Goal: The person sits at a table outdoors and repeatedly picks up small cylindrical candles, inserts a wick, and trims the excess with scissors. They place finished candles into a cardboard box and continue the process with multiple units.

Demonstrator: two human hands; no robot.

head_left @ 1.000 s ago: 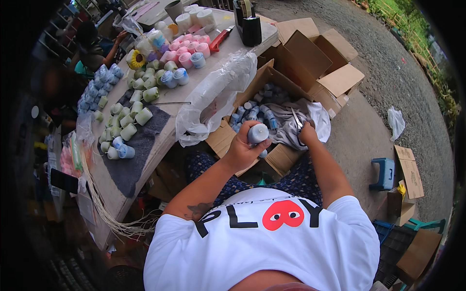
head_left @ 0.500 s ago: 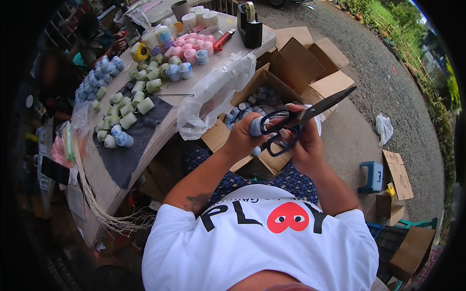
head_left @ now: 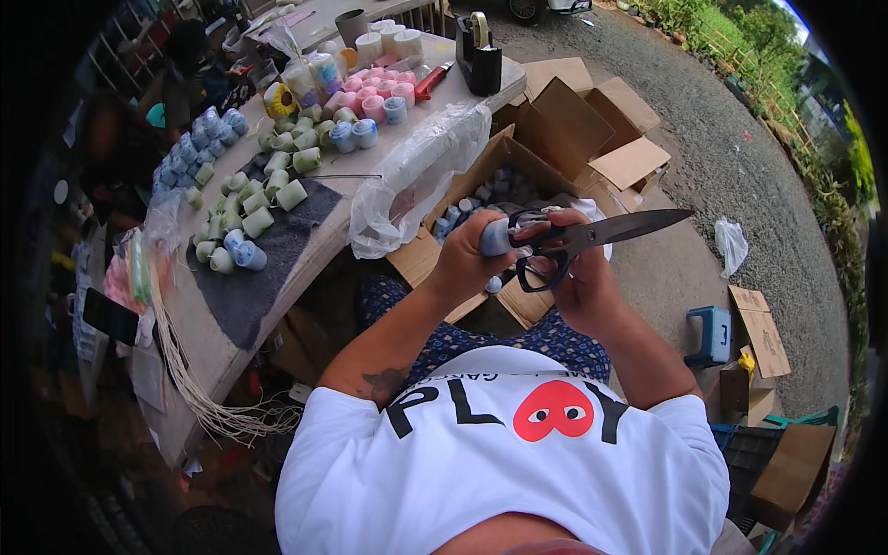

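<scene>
Seen from above, a person's two bare arms bend at the elbows and angle inward. The left forearm (head_left: 407, 331), marked with a dark tattoo (head_left: 383, 383) near the elbow, slants up to the right; the right forearm (head_left: 638, 356) slants up to the left. In front of the torso (head_left: 504, 453), the left hand (head_left: 468, 255) and right hand (head_left: 585, 279) are near each other, both curled in a grip, some fingers hidden.

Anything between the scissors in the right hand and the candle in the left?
Nothing visible. The left hand grips the candle; the right hand holds the scissors with handles toward it, blades pointing away to the right. Can't tell if handles and candle touch.
</scene>
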